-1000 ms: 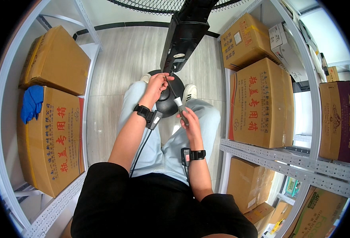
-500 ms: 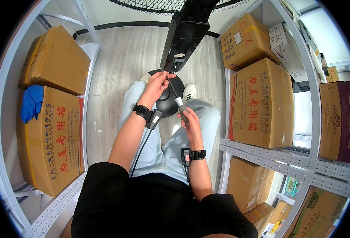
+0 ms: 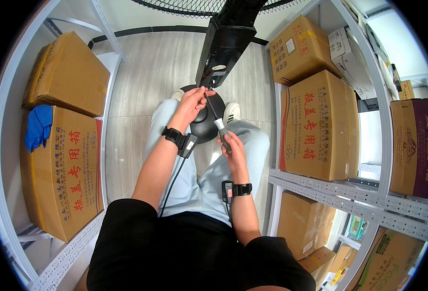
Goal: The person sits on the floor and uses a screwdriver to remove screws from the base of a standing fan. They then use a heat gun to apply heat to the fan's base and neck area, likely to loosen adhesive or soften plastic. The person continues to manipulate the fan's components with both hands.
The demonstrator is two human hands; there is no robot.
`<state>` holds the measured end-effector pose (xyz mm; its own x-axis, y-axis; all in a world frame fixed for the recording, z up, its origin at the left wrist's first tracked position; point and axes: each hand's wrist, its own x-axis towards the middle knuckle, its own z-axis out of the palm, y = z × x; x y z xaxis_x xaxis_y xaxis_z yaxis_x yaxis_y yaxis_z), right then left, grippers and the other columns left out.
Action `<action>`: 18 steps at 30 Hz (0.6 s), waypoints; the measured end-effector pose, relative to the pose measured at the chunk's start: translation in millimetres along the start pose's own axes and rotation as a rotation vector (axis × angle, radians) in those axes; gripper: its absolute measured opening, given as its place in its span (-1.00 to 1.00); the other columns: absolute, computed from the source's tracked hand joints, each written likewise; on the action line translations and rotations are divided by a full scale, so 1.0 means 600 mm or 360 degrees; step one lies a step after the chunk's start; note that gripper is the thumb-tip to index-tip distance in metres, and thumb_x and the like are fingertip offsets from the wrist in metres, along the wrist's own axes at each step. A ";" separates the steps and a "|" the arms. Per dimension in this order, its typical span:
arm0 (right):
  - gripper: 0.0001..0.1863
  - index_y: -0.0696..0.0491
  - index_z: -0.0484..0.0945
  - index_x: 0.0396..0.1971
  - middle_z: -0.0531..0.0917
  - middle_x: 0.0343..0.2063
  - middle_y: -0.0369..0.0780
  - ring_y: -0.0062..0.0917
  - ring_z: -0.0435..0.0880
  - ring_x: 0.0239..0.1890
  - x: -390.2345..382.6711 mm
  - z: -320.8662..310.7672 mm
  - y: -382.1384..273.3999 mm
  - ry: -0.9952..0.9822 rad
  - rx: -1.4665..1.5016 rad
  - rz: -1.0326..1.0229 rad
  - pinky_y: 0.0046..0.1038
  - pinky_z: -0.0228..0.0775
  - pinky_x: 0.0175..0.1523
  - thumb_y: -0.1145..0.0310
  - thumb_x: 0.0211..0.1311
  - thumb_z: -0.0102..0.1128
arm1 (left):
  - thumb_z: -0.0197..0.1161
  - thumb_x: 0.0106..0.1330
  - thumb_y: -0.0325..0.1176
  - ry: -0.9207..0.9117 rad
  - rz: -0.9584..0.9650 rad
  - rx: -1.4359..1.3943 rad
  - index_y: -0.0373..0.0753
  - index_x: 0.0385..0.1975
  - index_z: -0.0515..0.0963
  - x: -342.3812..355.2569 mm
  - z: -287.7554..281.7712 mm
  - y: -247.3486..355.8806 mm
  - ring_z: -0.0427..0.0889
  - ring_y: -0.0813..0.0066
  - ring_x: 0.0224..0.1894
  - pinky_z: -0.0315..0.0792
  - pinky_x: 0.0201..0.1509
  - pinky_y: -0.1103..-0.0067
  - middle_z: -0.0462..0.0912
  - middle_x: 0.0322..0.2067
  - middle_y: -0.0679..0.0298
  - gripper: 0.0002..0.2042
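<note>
In my right hand (image 3: 232, 147) is a screwdriver (image 3: 222, 131) with a grey and white handle, my fingers wrapped round its grip. Its dark shaft slants up and left to the bottom of a black fan's housing (image 3: 222, 51). My left hand (image 3: 192, 103) is closed at the shaft's far end, fingertips pinched beside the lower edge of the housing; whatever sits between them is too small to make out. Under both hands lies the fan's round black base (image 3: 207, 130), between my feet. The tip of the screwdriver is hidden by the fingers.
At the top is the fan's wire grille (image 3: 185, 7). Metal shelves with cardboard boxes (image 3: 68, 169) flank me on the left, a blue cloth (image 3: 39, 127) draped over one. More boxes (image 3: 315, 126) fill the right-hand rack (image 3: 330, 186). Black cables run from my wrist straps.
</note>
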<state>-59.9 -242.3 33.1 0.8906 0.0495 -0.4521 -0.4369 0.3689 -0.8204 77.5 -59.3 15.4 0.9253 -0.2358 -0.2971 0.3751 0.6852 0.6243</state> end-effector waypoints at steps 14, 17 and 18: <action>-0.75 0.14 0.44 -0.14 0.63 -0.44 -0.25 -0.78 0.35 -0.67 -0.002 -0.010 0.002 -0.0061 0.0083 -0.0011 -0.74 0.08 -0.63 0.29 0.30 -0.01 | -0.01 0.41 -0.35 -0.0101 0.0020 0.0065 -0.35 -0.31 0.45 0.005 0.019 -0.006 0.22 0.76 -0.63 0.09 -0.64 0.79 0.61 -0.25 0.07 -0.81; -0.72 0.14 0.43 -0.09 0.63 -0.44 -0.27 -0.79 0.36 -0.65 -0.009 -0.007 0.001 0.0039 0.0000 -0.0025 -0.75 0.09 -0.61 0.30 0.29 -0.01 | 0.01 0.40 -0.35 -0.0062 0.0017 0.0188 -0.36 -0.31 0.45 0.005 0.031 -0.008 0.23 0.76 -0.63 0.08 -0.65 0.78 0.62 -0.25 0.09 -0.81; -0.71 0.13 0.43 -0.08 0.63 -0.43 -0.27 -0.79 0.37 -0.65 -0.011 -0.004 0.000 0.0061 -0.0003 -0.0028 -0.75 0.09 -0.61 0.30 0.29 -0.01 | 0.01 0.39 -0.35 -0.0041 0.0007 0.0217 -0.36 -0.31 0.46 0.006 0.031 -0.009 0.23 0.77 -0.63 0.08 -0.65 0.77 0.62 -0.25 0.09 -0.81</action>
<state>-66.2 -244.9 35.5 0.8926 0.0071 -0.4507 -0.4215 0.3676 -0.8290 79.9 -76.9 24.3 0.9275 -0.2518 -0.2763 0.3733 0.5866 0.7187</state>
